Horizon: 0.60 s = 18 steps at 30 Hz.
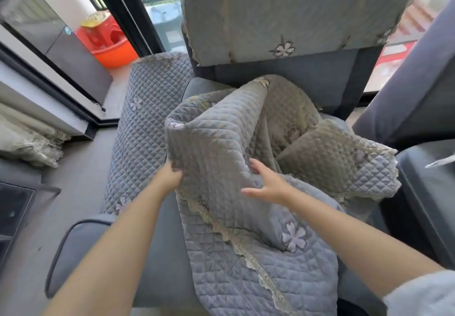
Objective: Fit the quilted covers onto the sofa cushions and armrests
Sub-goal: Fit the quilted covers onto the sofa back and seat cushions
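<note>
We note the quilted cover [236, 168] bunched on the seat cushion [157, 254]. Left hand [172, 176] grips its near-left fold; right hand [268, 185] lies flat, fingers spread, on it. Step: unfolding. Next, probably spread it flat over the seat.

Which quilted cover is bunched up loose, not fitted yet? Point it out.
The crumpled cover on the seat, gripped by the left hand; the armrest cover and backrest cover already lie draped in place.

Both bare forearms extended forward, left grip [173, 174] fingers curled closed, right grip [267, 184] fingers spread, relaxed
</note>
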Tool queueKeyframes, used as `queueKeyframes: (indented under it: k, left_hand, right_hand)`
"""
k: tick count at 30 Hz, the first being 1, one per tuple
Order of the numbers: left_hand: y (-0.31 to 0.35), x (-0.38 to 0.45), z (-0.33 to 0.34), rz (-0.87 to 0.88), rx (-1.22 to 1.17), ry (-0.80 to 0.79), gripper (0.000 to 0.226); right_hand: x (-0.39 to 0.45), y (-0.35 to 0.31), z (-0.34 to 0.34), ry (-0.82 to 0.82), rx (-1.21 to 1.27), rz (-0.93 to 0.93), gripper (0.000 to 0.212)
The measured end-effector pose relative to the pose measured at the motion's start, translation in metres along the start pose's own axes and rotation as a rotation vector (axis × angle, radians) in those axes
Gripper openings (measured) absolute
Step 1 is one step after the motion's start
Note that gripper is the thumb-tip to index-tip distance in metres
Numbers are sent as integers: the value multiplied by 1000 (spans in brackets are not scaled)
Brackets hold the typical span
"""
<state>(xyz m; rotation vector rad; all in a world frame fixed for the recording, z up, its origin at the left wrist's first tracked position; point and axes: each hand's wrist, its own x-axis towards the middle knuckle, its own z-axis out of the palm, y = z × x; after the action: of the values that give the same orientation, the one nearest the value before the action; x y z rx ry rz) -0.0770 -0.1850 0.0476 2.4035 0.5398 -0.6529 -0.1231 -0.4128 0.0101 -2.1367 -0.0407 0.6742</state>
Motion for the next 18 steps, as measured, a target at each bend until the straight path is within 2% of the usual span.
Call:
queueKeyframes:
  k: [2,4,6,9,12,14,16,18]
  left_hand:
    - [-7,0,3,-21,8,-63,52]
    - [-13,-3,4,-65,-49,-119,54]
    - [-16,-8,-1,-134,-206,-131,50]
    - [-21,-16,-16,-226,-472,-95,44]
    - [-15,-18,-34,-266,-635,-76,52]
    - [-1,-17,-42,-268,-784,-119,61]
    - [21,-18,-47,-229,-988,-202,69]
    - [44,-22,-40,-193,-1121,-290,76]
  right_hand:
    - [24,-26,8,97,86,-6,92]
    - [41,-41,16,173,19,73,89]
    - [46,-45,17,266,90,126,72]
    - [40,-53,-2,310,293,62,41]
    - [23,-80,-34,197,331,-83,28]
    - [3,-99,-55,86,219,-157,12]
    - [-24,-104,-73,-19,13,-255,33]
    - [-54,-96,-82,-169,-189,-299,42]
